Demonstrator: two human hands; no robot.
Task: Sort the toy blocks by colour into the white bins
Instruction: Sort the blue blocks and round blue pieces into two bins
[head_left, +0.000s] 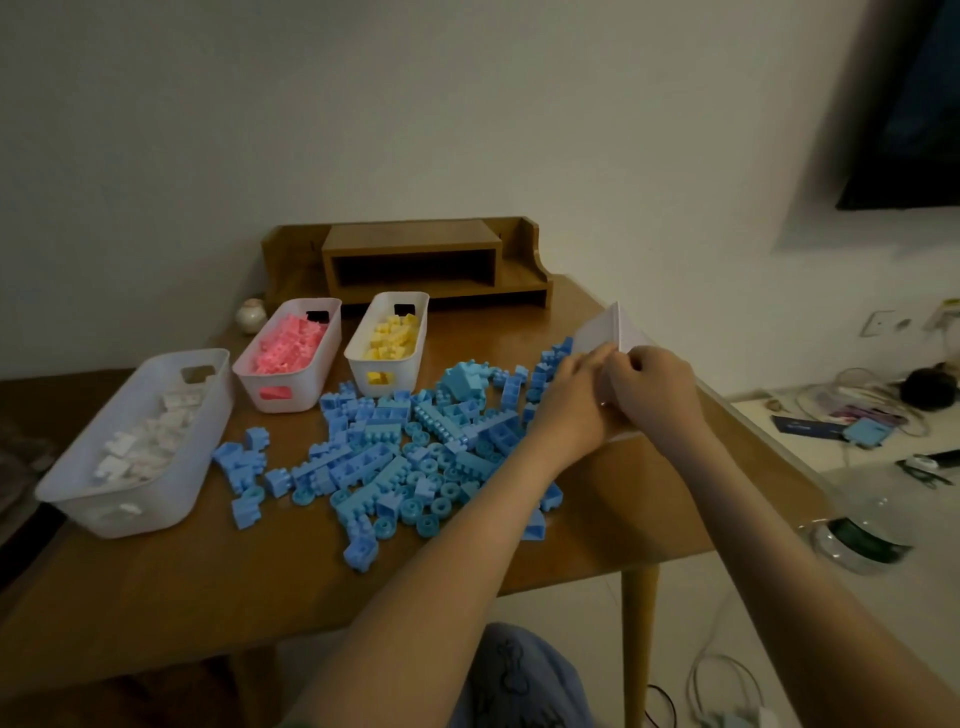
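A heap of blue toy blocks (405, 452) lies loose across the middle of the wooden table (171, 587). At the table's right edge stands a tipped white bin (610, 325), tilted on its side toward the heap. My left hand (576, 387) and my right hand (657, 387) both grip its near rim, fingers curled over it. Three more white bins stand upright on the left: one with white blocks (208, 405), one with pink blocks (332, 332), one with yellow blocks (421, 322).
A wooden desk shelf (415, 260) stands at the table's back against the wall. A small round jar (251, 314) sits beside the pink bin. Right of the table a low white surface (769, 415) holds cables, a blue case and a glass bowl.
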